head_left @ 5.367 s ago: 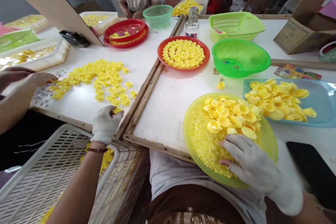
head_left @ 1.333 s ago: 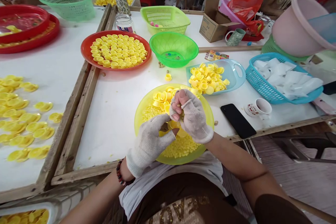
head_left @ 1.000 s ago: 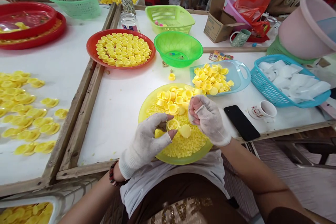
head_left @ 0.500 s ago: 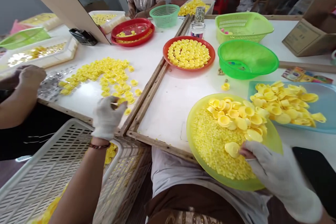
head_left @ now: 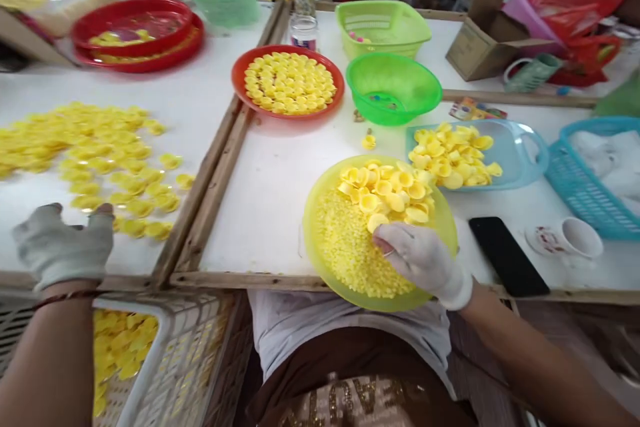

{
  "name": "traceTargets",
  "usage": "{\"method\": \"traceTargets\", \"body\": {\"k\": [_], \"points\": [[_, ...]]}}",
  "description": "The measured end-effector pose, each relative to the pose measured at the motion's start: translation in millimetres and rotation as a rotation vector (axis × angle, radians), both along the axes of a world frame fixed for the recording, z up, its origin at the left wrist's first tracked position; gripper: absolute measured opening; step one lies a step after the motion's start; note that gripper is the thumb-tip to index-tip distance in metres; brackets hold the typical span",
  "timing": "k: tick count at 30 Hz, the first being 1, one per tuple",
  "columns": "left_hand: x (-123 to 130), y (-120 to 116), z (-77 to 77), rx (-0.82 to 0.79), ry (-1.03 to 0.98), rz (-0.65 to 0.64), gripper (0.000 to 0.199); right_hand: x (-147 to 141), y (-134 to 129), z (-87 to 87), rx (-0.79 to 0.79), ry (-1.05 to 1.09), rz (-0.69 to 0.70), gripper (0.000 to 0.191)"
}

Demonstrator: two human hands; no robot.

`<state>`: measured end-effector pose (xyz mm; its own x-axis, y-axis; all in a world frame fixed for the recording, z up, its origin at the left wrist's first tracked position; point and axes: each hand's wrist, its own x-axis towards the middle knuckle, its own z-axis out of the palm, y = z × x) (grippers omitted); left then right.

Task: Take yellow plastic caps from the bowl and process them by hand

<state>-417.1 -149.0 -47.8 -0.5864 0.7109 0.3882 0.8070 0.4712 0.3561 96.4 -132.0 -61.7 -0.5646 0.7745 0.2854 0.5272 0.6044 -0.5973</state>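
Observation:
My left hand [head_left: 65, 243], in a white glove with bare fingertips, is over the left table's front part with its fingers apart and nothing between them. Beside it spreads a pile of flat yellow pieces [head_left: 115, 167]. My right hand [head_left: 420, 257], also gloved, is pinched on a yellow cup piece [head_left: 378, 221] above a yellow plate [head_left: 320, 273]. That plate bears small yellow grains [head_left: 360, 260] and, at its back, a heap of yellow cup pieces [head_left: 385, 190]. More cup pieces lie on a blue tray [head_left: 515, 153] to the right.
A red plate of yellow pieces [head_left: 290, 83], a glass jar [head_left: 304, 33] and a green bowl [head_left: 395, 87] stand behind. A phone [head_left: 507, 257], a white mug [head_left: 583, 238] and a blue basket [head_left: 595, 180] are right. White crates [head_left: 150, 360] sit below left.
The view has turned right. My left hand has opened wider and drawn back from the pile's edge. My right hand has carried its yellow piece to the heap of cups.

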Motion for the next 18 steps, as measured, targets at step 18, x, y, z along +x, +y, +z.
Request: {"method": "traceTargets", "body": {"k": [18], "points": [[319.8,45.7,16.2,-0.159,0.329,-1.438,0.009,6.4,-0.1,-13.5,0.209,-0.385,0.256,0.031]]}}
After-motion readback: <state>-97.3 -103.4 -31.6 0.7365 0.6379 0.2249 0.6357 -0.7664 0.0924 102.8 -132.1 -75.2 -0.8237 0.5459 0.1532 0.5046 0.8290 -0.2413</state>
